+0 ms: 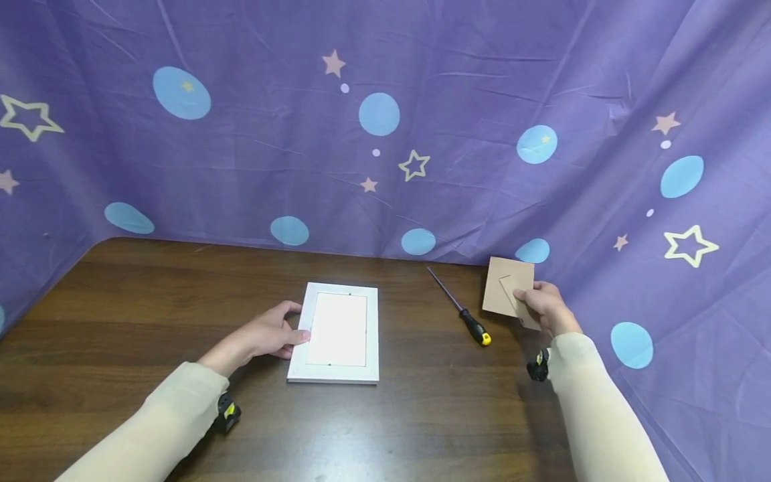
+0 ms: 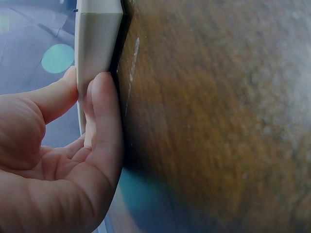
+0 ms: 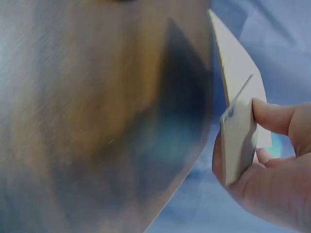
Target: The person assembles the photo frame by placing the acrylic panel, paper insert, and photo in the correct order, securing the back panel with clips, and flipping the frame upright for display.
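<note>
A white picture frame [image 1: 373, 335] lies on the wooden table, its middle a plain white panel. My left hand [image 1: 271, 333] pinches its left edge, thumb on the upper face. In the left wrist view, the fingers [image 2: 103, 109] press against the side of the frame [image 2: 99, 36]. At the far right, my right hand [image 1: 548, 309] grips a brown backing board [image 1: 508, 265] by its angled stand leg. The board is tilted up in the right wrist view, with the thumb [image 3: 272, 116] against the leg [image 3: 238, 141]. Whether the board touches the table is unclear.
Between frame and board lies a screwdriver [image 1: 474, 326] with a black and yellow handle, its shaft pointing to the back left. A purple patterned curtain [image 1: 385, 201] hangs along the back and right edges of the table [image 1: 409, 428].
</note>
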`<state>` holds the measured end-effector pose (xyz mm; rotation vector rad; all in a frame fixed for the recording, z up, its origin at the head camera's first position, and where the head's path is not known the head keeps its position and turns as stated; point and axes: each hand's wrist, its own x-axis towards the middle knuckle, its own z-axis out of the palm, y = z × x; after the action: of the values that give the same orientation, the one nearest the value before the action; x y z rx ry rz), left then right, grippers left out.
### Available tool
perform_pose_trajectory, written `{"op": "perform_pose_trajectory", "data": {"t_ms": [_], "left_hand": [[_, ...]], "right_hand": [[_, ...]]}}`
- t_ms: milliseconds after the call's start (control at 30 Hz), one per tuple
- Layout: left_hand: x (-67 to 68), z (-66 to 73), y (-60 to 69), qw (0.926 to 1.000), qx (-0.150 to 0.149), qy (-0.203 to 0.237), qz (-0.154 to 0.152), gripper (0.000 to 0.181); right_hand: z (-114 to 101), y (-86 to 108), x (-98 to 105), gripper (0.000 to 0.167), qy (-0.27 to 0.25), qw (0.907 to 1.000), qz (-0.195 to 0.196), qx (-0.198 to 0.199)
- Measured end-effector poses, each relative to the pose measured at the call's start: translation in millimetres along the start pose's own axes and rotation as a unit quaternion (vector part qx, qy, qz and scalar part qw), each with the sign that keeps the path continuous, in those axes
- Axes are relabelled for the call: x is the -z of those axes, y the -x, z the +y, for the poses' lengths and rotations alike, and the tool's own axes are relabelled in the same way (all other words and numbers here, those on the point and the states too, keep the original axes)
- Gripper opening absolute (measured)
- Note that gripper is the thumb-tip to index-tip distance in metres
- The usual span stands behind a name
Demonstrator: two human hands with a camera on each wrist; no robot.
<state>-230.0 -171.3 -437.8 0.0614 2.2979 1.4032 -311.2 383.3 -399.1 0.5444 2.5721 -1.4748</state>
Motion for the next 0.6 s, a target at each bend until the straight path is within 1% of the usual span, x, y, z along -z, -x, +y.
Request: {"op": "perform_pose_trajectory", "data": {"t_ms": [100,233,333,433,533,600], "left_hand": [[0.0,0.3,-0.4,1.0000,0.002,-0.002,0.000,0.078],[-0.3,0.8,-1.0,1.0000,0.006,-0.004,-0.002,0.077],[-0.3,0.4,-0.3,1.0000,0.005,-0.003,0.000,0.077],[-0.3,0.3,0.1,1.0000,0.002,-0.008,0.004,0.077],[-0.5,1.0,0.5,0.9999,0.001,-0.010,0.005,0.077],[-0.6,0.2,0.1,0.9999,0.001,-0.009,0.005,0.076]], "right_hand": [[-12,2.1,-4,0.056,-0.040,0.9987,-0.023,0.024],[-29,8.4,-15,0.050,-0.096,0.9917,-0.063,0.059],[-41,15.5,-25,0.043,-0.114,0.9853,-0.095,0.084],[-51,22.8,-37,0.037,-0.126,0.9801,-0.119,0.097],[-59,31.3,-52,0.038,-0.137,0.9763,-0.133,0.103],[-65,37.6,-63,0.041,-0.140,0.9734,-0.144,0.110]]}}
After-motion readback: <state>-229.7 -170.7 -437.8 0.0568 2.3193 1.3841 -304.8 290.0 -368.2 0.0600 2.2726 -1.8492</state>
